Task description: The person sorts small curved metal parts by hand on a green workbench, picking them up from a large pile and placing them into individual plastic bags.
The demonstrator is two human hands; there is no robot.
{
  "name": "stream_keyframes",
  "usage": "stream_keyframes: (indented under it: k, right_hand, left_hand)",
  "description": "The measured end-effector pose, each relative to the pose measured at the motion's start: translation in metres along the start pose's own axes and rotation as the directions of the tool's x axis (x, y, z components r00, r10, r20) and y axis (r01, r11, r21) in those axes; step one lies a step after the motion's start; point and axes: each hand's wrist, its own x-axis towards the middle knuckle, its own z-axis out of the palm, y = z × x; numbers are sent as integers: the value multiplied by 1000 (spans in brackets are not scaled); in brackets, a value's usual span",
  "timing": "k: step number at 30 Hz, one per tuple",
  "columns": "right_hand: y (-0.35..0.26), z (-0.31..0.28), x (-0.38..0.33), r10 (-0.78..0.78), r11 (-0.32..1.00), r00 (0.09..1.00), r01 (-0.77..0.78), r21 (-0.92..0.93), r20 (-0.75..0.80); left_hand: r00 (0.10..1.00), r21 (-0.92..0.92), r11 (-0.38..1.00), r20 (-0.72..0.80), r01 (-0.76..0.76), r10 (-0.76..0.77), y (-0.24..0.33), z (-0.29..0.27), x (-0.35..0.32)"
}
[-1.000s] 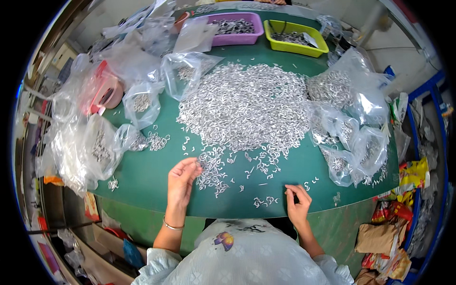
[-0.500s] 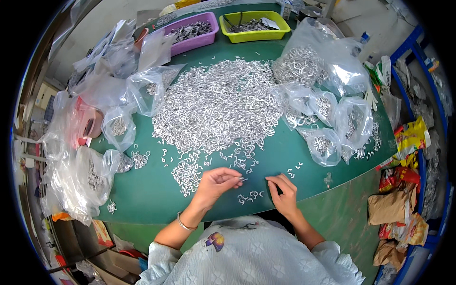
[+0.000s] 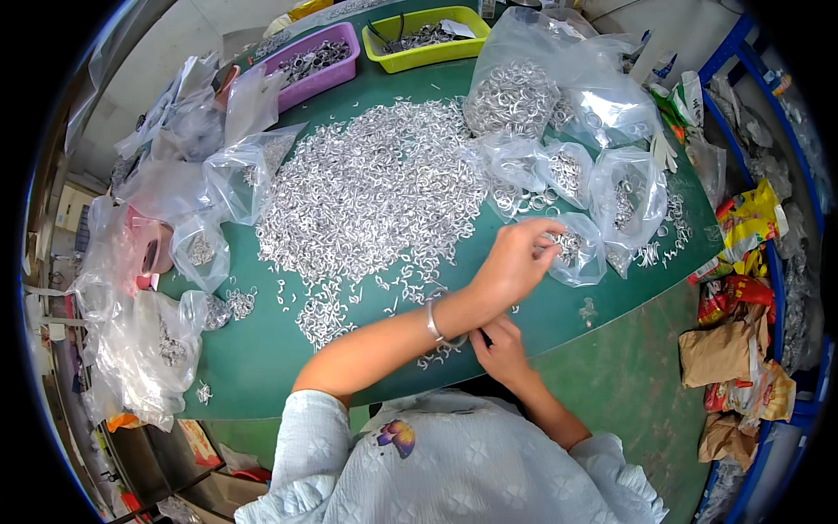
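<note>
My left hand point(image 3: 524, 253) reaches across to the right, over the mouth of a small clear plastic bag point(image 3: 587, 262) holding small silvery metal pieces. Its thumb and fingers are bent close together, and what they hold is too small to make out. Below the left forearm, my right hand point(image 3: 504, 351) rests near the table edge with fingers curled; the forearm partly covers their tips. A few loose open metal links point(image 3: 428, 358) lie beside it. Toward the middle of the table spreads a big heap of the same silvery links point(image 3: 375, 183), with a smaller cluster point(image 3: 323, 316) at its near side.
Clear bags of metal rings point(image 3: 515, 96) crowd the right side of the green table point(image 3: 559, 327). More plastic bags point(image 3: 153, 336) cover the left. A purple basin point(image 3: 316, 80) and a yellow-green basin point(image 3: 428, 54) stand at the back. A blue shelf point(image 3: 768, 96) is at far right.
My left hand has moved right, from in front of the heap to the small bag, its forearm now crossing over my right hand. The right hand has shifted slightly left. The view has shifted somewhat.
</note>
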Motion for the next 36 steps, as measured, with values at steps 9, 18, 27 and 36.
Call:
stream_keyframes:
  k: [9,18,27,36]
  right_hand:
    - [-11,-6,8,123,990,992,-121,77,-14]
    - [-22,-12,-1,-2,989,984,28,-147,177]
    - [-39,17,-23,-4,995,945,37,-95,328]
    - [-37,4,-3,130,991,970,-120,-59,207]
  left_hand:
    - [980,265,961,-196,79,-26,-9,-81,-116]
    - [978,640,765,-195,72,71,-40,-58,-217]
    - [966,582,792,-258,184,-35,-44,-57,-226]
    - [983,638,755,11,-150,185,-60,-51,-215]
